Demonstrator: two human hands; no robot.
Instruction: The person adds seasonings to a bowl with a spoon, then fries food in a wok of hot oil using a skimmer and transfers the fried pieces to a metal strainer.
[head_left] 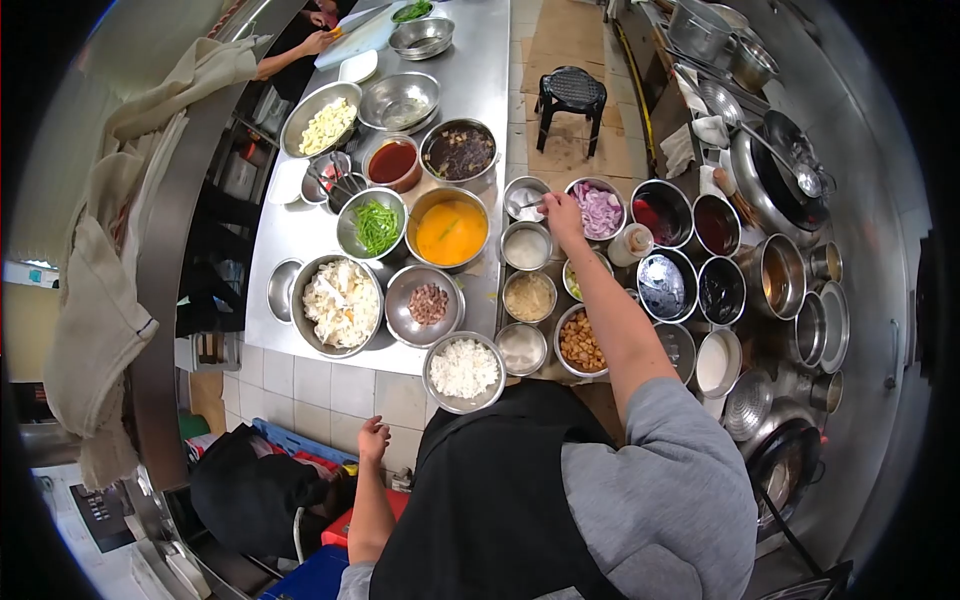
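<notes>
My right hand (562,215) reaches over the ingredient pots and pinches the thin handle of a spoon (530,205). The spoon dips into a small metal pot of white powder (523,190). Just right of that hand is a pot of chopped purple onion (598,208), and nearer to me another pot holds white granules (526,246). Low at my side, my left hand (374,440) hangs off the table with its fingers curled and nothing visible in them. A bowl of white rice (463,371) sits at the near table edge.
The steel table (480,60) carries bowls of orange liquid (446,232), diced meat (430,304), chopped greens (376,228) and red sauce (392,163). Pots of dark sauces (667,284) and a wok (795,170) stand right. Beyond is a black stool (573,95). Another person's hand (318,42) works far left.
</notes>
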